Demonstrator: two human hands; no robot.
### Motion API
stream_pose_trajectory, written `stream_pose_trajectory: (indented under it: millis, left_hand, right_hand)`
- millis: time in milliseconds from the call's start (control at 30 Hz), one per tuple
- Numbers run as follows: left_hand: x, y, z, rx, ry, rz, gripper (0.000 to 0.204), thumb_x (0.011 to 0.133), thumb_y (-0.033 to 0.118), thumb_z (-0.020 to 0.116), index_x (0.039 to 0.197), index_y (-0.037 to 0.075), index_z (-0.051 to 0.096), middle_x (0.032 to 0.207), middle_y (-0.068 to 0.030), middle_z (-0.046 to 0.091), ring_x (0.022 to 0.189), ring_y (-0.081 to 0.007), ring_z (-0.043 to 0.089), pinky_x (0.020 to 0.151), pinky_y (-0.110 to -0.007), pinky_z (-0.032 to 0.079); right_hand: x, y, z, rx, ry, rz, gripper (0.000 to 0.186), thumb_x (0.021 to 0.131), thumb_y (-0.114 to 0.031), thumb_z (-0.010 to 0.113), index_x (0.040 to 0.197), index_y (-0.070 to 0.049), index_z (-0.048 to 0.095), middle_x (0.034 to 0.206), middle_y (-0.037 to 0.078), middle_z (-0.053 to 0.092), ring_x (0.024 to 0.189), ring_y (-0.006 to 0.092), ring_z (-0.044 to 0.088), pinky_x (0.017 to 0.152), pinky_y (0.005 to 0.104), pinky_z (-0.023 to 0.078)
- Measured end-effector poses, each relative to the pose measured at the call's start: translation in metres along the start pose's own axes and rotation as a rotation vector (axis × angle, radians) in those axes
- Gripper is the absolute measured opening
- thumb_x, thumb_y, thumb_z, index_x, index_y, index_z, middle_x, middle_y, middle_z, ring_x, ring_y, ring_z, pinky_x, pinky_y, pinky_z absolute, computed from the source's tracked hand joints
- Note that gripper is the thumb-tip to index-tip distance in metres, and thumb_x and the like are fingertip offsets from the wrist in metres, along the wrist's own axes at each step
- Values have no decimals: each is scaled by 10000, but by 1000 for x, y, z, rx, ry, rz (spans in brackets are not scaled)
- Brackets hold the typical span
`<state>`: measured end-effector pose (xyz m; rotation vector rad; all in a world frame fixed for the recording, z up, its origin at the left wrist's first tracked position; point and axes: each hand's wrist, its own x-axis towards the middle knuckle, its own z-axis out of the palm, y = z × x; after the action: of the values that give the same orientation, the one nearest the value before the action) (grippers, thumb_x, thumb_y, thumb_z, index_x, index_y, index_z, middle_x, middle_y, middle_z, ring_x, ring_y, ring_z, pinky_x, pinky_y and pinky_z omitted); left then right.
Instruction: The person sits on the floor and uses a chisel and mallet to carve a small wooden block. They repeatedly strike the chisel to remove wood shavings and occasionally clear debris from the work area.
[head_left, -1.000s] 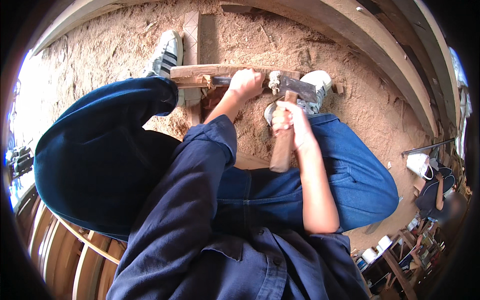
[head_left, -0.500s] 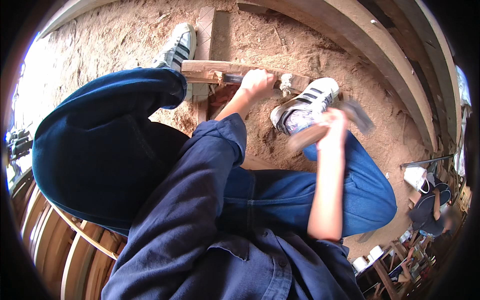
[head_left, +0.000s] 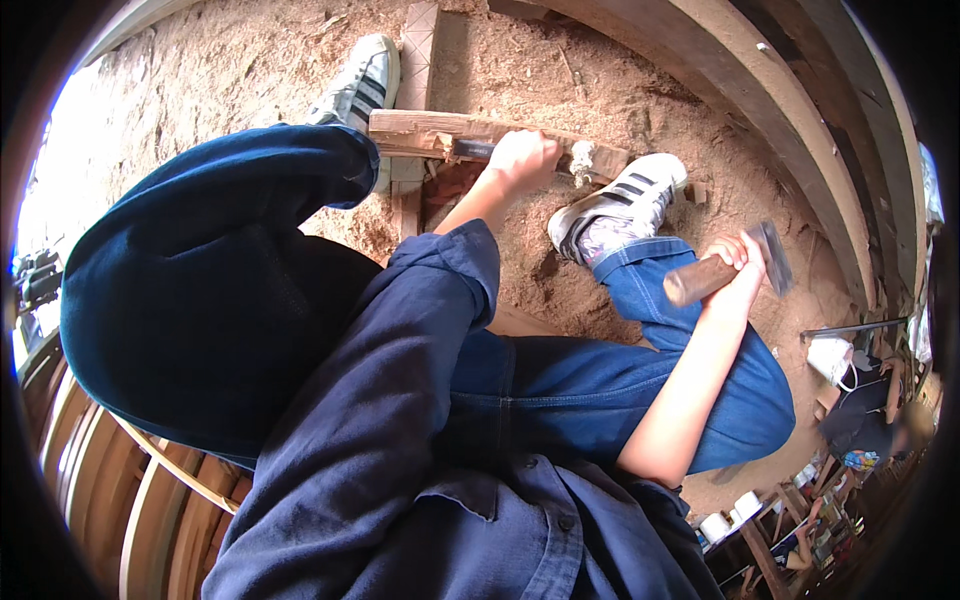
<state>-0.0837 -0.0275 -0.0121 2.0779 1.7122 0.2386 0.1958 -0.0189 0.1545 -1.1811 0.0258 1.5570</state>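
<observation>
My left hand (head_left: 526,160) is closed around a chisel (head_left: 472,150). The chisel's dark metal shank sticks out to the left of my fist, its tip at wood shavings on a beam (head_left: 410,125). A pale, frayed knob (head_left: 583,160), apparently the battered handle end, shows at the fist's right. The beam lies crosswise between my two striped shoes. Off to the right, above my bent knee, my right hand (head_left: 738,268) grips a hammer (head_left: 698,281) near its dark metal head. The thick wooden handle points left, and the hammer is apart from the chisel.
Under the beam runs another timber (head_left: 416,60) with scribed lines, on sawdust-covered ground (head_left: 520,60). Long curved planks (head_left: 760,90) flank the right side, and more wood (head_left: 150,530) is stacked at lower left. A person (head_left: 865,420) is at far right near a white bag (head_left: 830,358).
My right hand has swung the hammer to the right and down in the picture, farther from the chisel. My left hand keeps its hold on the chisel at the beam.
</observation>
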Motion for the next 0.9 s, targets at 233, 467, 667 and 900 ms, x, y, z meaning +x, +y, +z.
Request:
stream_pose_trajectory:
  millis: [233,467,667,900]
  left_hand:
    - [7,2,-1,27,49,-42,109,733,202,630,737,100,667,740,-150,657,707,-294,667,663,-393,542]
    - [4,-1,-2,-14,31,-53,108,719,179,611,732,86,664,722,-160,656,699,-302,668,646,-395,543]
    - [7,5,-7,-15,-12,-55,119,732,160,584,754,84,672,731,-160,665,709,-290,676,641,-390,544]
    - [6,5,1,-52,66,-52,184,704,250,630,736,73,670,717,-177,657,689,-332,664,645,-418,538]
  right_hand:
    - [-16,128,22,-392,-191,635,255,853,-134,565,666,-144,392,516,-70,342,403,49,318,388,214,307]
    - [-40,59,54,-400,79,165,258,891,-114,563,691,-137,402,548,-89,353,404,-7,293,360,157,288]
    - [15,3,-8,-7,78,-95,277,865,-96,537,651,-131,363,563,-31,345,455,57,324,451,192,341]
    - [-9,126,19,-248,-284,690,232,890,-109,539,694,-117,415,557,-75,348,428,29,329,414,195,325]
